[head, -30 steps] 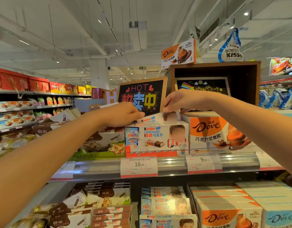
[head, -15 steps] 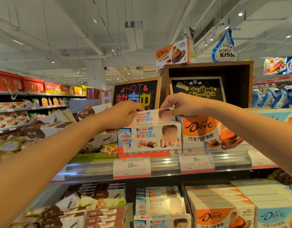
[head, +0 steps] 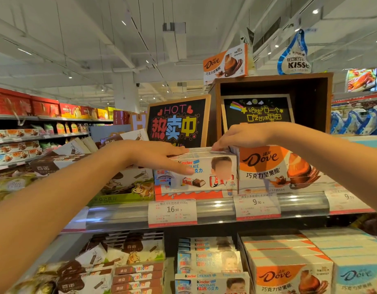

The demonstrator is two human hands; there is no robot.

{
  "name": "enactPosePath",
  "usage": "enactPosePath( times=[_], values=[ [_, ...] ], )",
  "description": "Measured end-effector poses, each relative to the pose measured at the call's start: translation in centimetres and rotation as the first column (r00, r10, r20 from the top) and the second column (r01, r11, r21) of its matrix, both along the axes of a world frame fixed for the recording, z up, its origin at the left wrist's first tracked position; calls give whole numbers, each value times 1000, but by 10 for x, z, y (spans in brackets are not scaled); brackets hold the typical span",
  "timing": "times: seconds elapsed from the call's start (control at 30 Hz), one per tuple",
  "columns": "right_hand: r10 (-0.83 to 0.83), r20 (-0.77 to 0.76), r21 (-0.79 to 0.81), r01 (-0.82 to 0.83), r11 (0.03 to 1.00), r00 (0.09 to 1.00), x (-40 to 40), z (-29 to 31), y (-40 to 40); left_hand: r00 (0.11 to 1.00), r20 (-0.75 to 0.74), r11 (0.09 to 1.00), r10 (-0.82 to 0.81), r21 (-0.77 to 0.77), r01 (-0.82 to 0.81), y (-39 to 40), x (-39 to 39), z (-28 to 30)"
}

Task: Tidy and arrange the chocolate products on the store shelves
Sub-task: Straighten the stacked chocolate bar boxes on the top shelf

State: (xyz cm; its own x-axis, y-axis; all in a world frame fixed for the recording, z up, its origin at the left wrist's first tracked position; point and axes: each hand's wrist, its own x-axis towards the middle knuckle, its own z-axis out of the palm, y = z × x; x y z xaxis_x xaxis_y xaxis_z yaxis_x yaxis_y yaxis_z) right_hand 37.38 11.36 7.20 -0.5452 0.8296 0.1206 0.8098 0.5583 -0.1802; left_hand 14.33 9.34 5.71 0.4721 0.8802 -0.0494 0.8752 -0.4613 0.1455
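A row of white Kinder chocolate boxes stands on the top shelf, behind its front rail. My left hand lies over the row's left end, with straight fingers on top and the thumb across the front face. My right hand presses its fingertips on the top right rear of the same row. An orange Dove box stands touching the Kinder row on the right. A green cow-print chocolate carton sits to the left.
A black "HOT" sign and a dark wooden crate stand just behind the boxes. The shelf below holds more Kinder boxes, Dove boxes and brown chocolate packs. Price tags hang on the rail.
The Kinder box that both hands held tilted above the row now sits down level in it. My left hand has flattened over the top and front.
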Motion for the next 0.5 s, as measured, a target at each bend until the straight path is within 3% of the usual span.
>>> enactPosePath(
  times=[0.17, 0.33, 0.5],
  values=[
    [99, 190, 4, -102, 995, 977, 6, 0, -20, 989, -144, 972, 36, 236, -1, -4, -2, -7],
    [16, 364, 266, -121, 956, 931, 13, -19, -7, 978, -194, 978, 82, 206, -41, 2, -4, -11],
    [5, 447, 366, -188, 911, 895, 10, -16, -9, 982, -159, 978, 103, 195, -71, -3, -3, -10]
  ],
)
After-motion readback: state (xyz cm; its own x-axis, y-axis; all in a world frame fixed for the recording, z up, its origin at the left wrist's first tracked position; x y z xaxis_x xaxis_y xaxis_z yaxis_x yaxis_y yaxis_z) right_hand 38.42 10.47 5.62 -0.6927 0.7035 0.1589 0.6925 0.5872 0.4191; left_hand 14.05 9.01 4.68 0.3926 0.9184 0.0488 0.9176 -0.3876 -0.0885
